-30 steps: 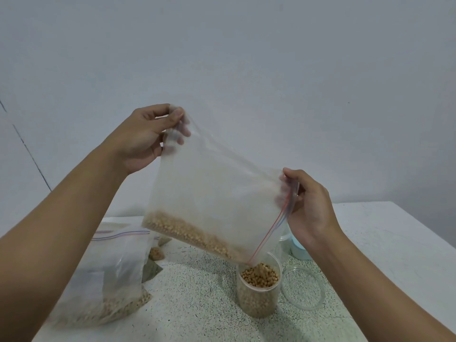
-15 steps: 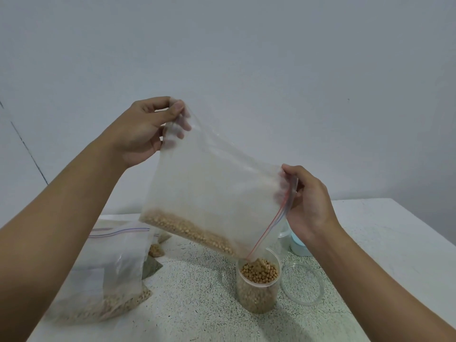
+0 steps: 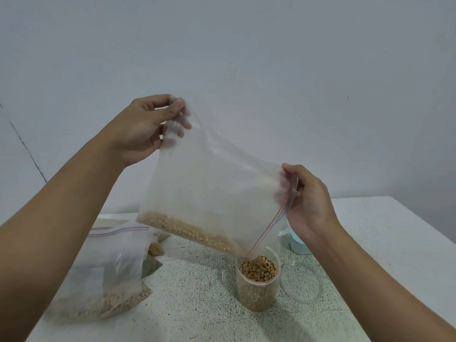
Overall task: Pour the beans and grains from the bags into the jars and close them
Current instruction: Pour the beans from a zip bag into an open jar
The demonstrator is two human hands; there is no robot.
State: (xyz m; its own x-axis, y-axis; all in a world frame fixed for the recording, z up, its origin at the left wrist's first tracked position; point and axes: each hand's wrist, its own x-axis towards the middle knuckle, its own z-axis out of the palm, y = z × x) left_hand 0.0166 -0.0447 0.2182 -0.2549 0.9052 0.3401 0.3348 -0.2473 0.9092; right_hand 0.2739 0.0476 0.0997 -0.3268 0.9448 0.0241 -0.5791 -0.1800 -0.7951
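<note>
The thumb and fingers of the left hand (image 3: 145, 129), up in the middle left of the frame, are curled and pinch the high closed corner of a clear plastic zip bag (image 3: 209, 183). The right hand (image 3: 308, 206), at middle right, pinches the bag's open edge by its red and blue zip line.

Between the two hands the bag hangs tilted, with its mouth corner pointing down. A strip of small round tan beans (image 3: 187, 230) lies along the low side of the bag, right down to that corner.

Just under the corner, in the lower middle, a small clear round plastic jar (image 3: 256, 290) stands on the white speckled table (image 3: 197, 314). It looks almost full, with beans heaped at the top.

I think the pour should now go very slowly. Lift the left hand only a tiny bit. Hold the corner right over the jar's mouth. Stop before beans roll over the rim.

A clear round plastic lid (image 3: 302, 282) lies flat just right of the jar, ready for closing. A second clear zip bag (image 3: 113, 267) with grains sits at lower left. Something pale blue (image 3: 296, 245) peeks out behind the right hand; I cannot tell what it is.
</note>
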